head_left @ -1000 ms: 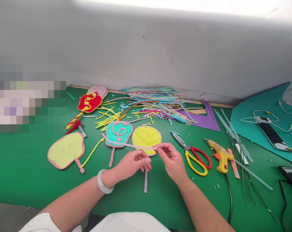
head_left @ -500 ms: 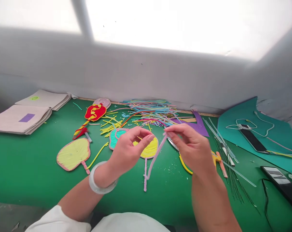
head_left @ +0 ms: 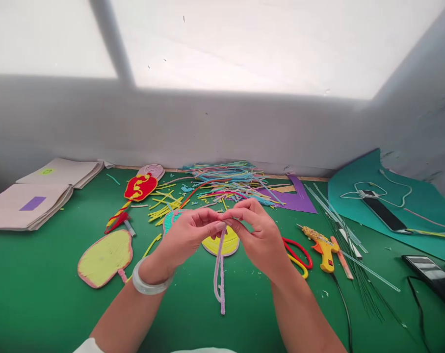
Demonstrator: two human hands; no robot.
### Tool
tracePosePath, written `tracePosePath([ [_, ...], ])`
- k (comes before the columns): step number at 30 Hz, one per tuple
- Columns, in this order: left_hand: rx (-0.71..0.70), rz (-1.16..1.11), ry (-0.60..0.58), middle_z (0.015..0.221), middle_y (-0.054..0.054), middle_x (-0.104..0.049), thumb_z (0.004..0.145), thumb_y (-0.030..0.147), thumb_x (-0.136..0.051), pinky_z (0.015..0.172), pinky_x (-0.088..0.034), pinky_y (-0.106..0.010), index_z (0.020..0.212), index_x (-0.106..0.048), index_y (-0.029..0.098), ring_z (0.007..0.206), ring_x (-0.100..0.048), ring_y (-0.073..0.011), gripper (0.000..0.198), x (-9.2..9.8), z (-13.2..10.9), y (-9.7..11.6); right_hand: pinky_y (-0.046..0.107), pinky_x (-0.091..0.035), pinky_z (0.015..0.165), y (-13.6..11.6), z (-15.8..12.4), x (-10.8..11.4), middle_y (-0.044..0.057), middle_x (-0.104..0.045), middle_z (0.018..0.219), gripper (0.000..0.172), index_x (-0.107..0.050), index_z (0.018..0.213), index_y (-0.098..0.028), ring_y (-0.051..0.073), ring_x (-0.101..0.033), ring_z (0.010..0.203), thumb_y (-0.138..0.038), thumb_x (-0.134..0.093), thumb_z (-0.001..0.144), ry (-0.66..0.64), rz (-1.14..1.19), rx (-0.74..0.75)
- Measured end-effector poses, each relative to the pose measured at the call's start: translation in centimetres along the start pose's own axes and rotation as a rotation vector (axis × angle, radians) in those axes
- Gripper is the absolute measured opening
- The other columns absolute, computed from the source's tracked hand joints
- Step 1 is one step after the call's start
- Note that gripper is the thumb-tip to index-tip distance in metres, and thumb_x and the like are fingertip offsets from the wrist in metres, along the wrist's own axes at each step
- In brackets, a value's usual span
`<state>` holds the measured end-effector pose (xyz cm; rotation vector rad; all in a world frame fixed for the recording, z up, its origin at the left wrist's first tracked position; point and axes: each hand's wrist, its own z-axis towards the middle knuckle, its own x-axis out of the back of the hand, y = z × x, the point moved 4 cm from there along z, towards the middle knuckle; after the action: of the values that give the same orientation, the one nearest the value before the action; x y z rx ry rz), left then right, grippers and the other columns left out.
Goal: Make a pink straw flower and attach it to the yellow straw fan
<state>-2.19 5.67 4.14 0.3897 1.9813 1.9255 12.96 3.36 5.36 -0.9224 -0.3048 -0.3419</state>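
My left hand (head_left: pixel 191 238) and my right hand (head_left: pixel 261 240) meet in front of me, thumbs and fingertips pinched together. Between them they grip the upper end of a lilac pipe cleaner (head_left: pixel 218 262), whose lower part hangs in a bend. Under my fingers lies a round yellow fan (head_left: pixel 227 245) with a lilac edge, partly hidden by both hands. Its lilac handle (head_left: pixel 222 294) points toward me, and the hanging pipe cleaner overlaps or lies beside it. A turquoise piece (head_left: pixel 168 223) is mostly covered by my left hand. Scissors with red and yellow handles (head_left: pixel 299 257) lie partly behind my right hand.
A yellow glue gun (head_left: pixel 323 247) with a black cord lies to the right, near thin green wires (head_left: pixel 358 274). Loose pipe cleaners (head_left: pixel 225 174) pile at the back. Left are a pale yellow fan (head_left: pixel 104 257), a red fan (head_left: pixel 141 187) and an open book (head_left: pixel 31 206).
My right hand has moved left to meet my left hand, which now grips the pipe cleaner too. The pipe cleaner hangs closer to the fan's handle. The view has shifted slightly.
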Motion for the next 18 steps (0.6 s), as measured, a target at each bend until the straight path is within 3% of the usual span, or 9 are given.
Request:
tracePosePath([
  [4,-0.016,-0.093,0.053,0.074,0.0,-0.067,0.074,0.038,-0.079,0.064,-0.046,-0.022,0.081,-0.071,0.018,0.069,-0.059,-0.0111,0.022,0.2,0.3,-0.6,0.027,-0.053,0.078,0.2,0.0,-0.5,0.003,-0.061,0.097,0.019,-0.068,0.106,-0.027,0.014,-0.062,0.088,-0.026,-0.053,0.096,0.005,0.047,-0.062],
  [9,-0.132,-0.134,0.296,0.073,0.001,-0.068,0.075,0.037,-0.078,0.068,-0.046,-0.023,0.078,-0.069,0.018,0.07,-0.058,-0.0106,0.022,1.1,0.0,-0.5,0.028,-0.056,0.074,0.7,-0.2,-1.7,0.004,-0.071,0.092,0.024,-0.061,0.105,-0.021,0.016,-0.068,0.084,-0.041,-0.057,0.093,-0.043,0.143,-0.229],
  [12,-0.158,-0.185,0.342,0.072,0.001,-0.067,0.074,0.036,-0.079,0.069,-0.046,-0.023,0.075,-0.068,0.018,0.07,-0.058,-0.0109,0.021,1.3,-0.2,-0.4,0.026,-0.055,0.069,0.5,-0.4,-2.4,0.002,-0.072,0.085,0.018,-0.063,0.098,-0.021,0.015,-0.068,0.075,-0.037,-0.06,0.091,-0.014,0.133,-0.195],
  [18,-0.196,-0.211,0.327,0.075,0.0,-0.066,0.07,0.035,-0.082,0.074,-0.047,-0.025,0.072,-0.068,0.017,0.074,-0.058,-0.0124,0.022,0.9,-0.1,-0.3,0.023,-0.049,0.059,-0.4,-0.9,-3.1,0.001,-0.068,0.075,0.013,-0.066,0.089,-0.021,0.012,-0.061,0.063,-0.027,-0.055,0.093,0.073,-0.027,-0.054],
])
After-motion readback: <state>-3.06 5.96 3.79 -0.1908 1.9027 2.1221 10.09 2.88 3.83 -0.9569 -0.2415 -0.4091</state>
